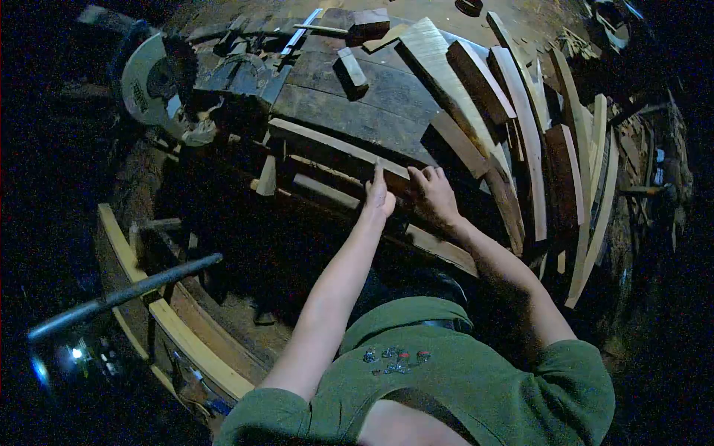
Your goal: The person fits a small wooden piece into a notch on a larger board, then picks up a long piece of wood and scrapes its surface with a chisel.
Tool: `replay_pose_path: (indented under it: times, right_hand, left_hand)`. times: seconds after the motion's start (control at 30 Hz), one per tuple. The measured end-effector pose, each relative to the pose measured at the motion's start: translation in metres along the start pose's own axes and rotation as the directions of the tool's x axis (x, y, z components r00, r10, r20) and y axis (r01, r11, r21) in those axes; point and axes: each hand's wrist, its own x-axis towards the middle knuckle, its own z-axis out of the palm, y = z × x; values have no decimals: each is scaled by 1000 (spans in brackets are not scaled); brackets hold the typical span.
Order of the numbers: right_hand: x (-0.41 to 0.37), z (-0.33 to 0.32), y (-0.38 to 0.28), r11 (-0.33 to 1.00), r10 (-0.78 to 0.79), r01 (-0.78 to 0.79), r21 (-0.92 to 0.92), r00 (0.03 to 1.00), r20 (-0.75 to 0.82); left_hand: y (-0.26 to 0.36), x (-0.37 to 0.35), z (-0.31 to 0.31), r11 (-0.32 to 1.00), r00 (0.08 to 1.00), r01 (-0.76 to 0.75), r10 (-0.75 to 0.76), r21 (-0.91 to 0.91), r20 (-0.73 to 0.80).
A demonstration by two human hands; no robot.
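A long, narrow wooden board (327, 145) lies slantwise along the near edge of the dark workbench (342, 104), its pale top edge facing up. My left hand (381, 197) grips it near the right end, thumb up against the pale edge and the other fingers mostly hidden. Just to the right, my right hand (435, 193) has its fingers bent over the board's right end; shadow hides what lies under the palm. Below the board is a shorter piece of wood (326, 192), and another offcut (442, 249) lies under my right forearm.
Several planks (520, 111) fan out along the bench's right side. A small wood block (352, 68) sits towards the back. At the left stands a circular saw (152, 89) with its round guard. A dark pipe (126, 296) crosses pale timber (197, 349) at lower left.
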Motion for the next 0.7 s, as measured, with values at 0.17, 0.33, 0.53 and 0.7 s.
replay_pose_path:
  times: [0.17,0.33,0.53,0.7]
  right_hand:
    - [7,18,16,983,-117,103,-149,989,-92]
    - [12,8,13,988,-80,60,-141,987,-142]
    - [16,12,20,965,-117,76,-250,981,-153]
    - [10,-23,30,949,-78,1,-316,970,-229]
  left_hand:
    - [17,-17,30,969,978,81,-31,235,-205]
    - [15,11,8,863,990,-95,132,495,-40]
    - [36,-8,23,863,994,-11,64,505,-87]
    - [35,-2,18,789,992,-46,110,613,-68]
